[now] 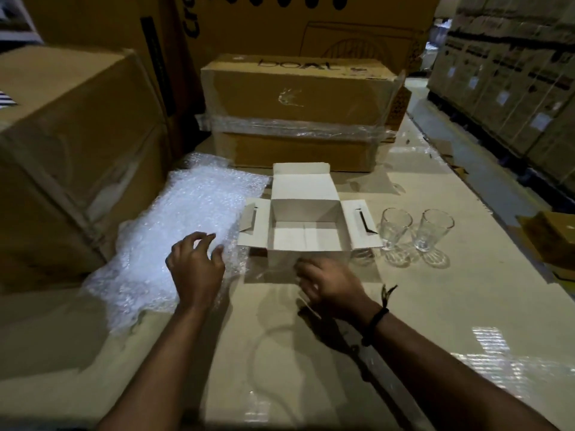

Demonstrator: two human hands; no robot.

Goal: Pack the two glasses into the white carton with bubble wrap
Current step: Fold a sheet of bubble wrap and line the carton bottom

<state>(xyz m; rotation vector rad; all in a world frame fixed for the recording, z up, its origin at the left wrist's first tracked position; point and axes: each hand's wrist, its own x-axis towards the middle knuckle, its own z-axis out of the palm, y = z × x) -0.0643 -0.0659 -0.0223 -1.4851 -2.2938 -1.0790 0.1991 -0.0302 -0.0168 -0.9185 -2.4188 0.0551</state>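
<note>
Bubble wrap (pixel 186 228) is spread out flat on your left, its edge just beside the white carton (pixel 303 209). The carton stands open in the middle of the cardboard-covered table (pixel 435 306) with its flaps folded outward. Your left hand (pixel 196 269) is over the near right part of the wrap, fingers spread and loosely curved, not gripping anything. Your right hand (pixel 329 284) is up against the carton's near wall, but it's a blurry smear, so honestly can't tell if it's got hold of anything. The glasses are upright on the table, outside the carton: first glass (pixel 395 227) right by the right flap, second glass (pixel 434 228) beside it, not touching. Black band (pixel 376 321) on your right wrist, big brown boxes (pixel 298 98) behind.
</note>
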